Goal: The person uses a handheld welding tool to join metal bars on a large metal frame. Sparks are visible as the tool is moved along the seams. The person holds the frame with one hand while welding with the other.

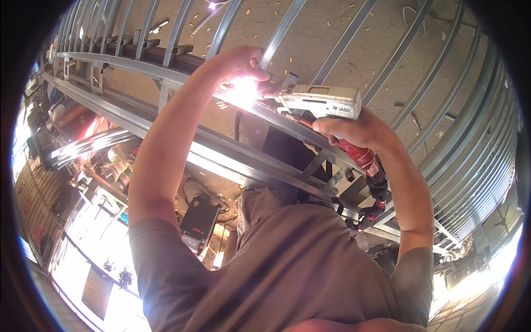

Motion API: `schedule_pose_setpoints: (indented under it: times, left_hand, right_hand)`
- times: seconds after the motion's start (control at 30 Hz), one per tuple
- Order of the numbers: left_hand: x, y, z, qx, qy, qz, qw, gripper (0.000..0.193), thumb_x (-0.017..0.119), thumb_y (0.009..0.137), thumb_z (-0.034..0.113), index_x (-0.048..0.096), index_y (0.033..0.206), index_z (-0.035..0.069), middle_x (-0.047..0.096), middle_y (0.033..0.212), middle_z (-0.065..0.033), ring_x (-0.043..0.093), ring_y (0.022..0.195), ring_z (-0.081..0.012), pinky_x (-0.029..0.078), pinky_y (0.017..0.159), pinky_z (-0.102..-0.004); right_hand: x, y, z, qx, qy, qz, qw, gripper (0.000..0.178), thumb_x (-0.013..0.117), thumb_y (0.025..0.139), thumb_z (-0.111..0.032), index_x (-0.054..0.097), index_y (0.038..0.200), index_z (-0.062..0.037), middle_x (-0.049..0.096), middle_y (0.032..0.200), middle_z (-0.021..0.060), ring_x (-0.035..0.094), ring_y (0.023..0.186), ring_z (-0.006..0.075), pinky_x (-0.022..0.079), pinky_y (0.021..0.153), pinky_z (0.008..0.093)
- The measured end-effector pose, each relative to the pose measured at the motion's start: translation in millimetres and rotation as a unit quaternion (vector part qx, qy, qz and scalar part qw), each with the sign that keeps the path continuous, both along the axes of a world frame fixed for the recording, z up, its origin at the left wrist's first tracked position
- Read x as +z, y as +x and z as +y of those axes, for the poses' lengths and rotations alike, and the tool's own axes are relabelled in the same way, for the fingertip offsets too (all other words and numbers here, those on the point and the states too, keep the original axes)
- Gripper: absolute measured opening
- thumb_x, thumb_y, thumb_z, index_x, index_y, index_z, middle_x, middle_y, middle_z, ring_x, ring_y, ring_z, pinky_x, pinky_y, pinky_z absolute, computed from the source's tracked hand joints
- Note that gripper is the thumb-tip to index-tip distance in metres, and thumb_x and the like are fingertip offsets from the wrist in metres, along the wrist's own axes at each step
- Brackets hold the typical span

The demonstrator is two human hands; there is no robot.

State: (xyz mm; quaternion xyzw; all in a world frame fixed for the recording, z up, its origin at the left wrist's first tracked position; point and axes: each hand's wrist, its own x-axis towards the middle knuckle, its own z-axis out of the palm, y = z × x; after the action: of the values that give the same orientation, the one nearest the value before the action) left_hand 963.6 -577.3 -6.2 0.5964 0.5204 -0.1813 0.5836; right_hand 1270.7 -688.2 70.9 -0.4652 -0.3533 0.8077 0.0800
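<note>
Upper centre of frame: right hand (362, 130) clamped on welding gun (326, 101), arc (243, 93) glaring; left hand (235, 62) by steel bar (284, 34), can't tell its grip.

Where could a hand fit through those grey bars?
Maybe between the upper-right grey bars, where wide gaps show floor with small scattered bits. It's crowded around the bright glow beside the left hand and the welding gun in the right hand. Bars look bunched at far right.

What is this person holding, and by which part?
Right hand: a white gun-shaped tool, by its red-wrapped handle. Left hand: glare hides whether it grips the metal bar.
</note>
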Motion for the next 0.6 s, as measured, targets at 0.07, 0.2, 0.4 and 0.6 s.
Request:
schedule_pose_setpoints:
  times: [0.07,0.2,0.4,0.6]
  left_hand:
    - [0.1,0.3,0.2,-0.016,0.011,0.014,1.0,0.066,0.088,0.081,0.034,0.066,0.136,0.003,0.075,0.114,-0.0214,0.074,0.103,-0.0318,0.059,0.087,-0.0437]
    - [-1.4,0.6,4.0,-0.047,0.022,0.016,0.999,0.065,0.088,0.083,0.035,0.066,0.134,0.001,0.075,0.115,-0.0208,0.074,0.104,-0.0318,0.059,0.086,-0.0439]
    - [-3.1,0.1,3.9,-0.053,0.027,0.022,0.998,0.067,0.09,0.083,0.038,0.066,0.132,-0.002,0.075,0.116,-0.0216,0.074,0.105,-0.0329,0.058,0.089,-0.0448]
    - [2.3,0.6,3.6,-0.053,0.043,0.014,0.998,0.066,0.09,0.082,0.036,0.066,0.131,-0.002,0.075,0.119,-0.0224,0.074,0.106,-0.0328,0.057,0.091,-0.0442]
  right_hand:
    - [0.7,0.4,0.5,0.005,-0.009,-0.007,1.0,0.048,0.081,0.091,-0.019,0.066,0.132,-0.0003,0.072,0.097,0.0073,0.065,0.072,0.0146,0.057,0.062,0.0312]
    - [1.6,1.7,-0.4,0.004,-0.01,-0.016,1.0,0.048,0.082,0.09,-0.019,0.066,0.131,0.0005,0.072,0.097,0.0076,0.065,0.073,0.0153,0.057,0.063,0.0322]
    - [2.4,4.2,-1.1,0.006,-0.008,-0.004,1.0,0.048,0.082,0.09,-0.019,0.067,0.131,0.0,0.072,0.097,0.0073,0.065,0.073,0.0156,0.057,0.063,0.0326]
    - [6.2,5.4,-0.8,0.012,-0.009,-0.011,1.0,0.048,0.081,0.09,-0.019,0.067,0.132,-0.0011,0.072,0.097,0.0072,0.065,0.072,0.0156,0.057,0.063,0.0325]
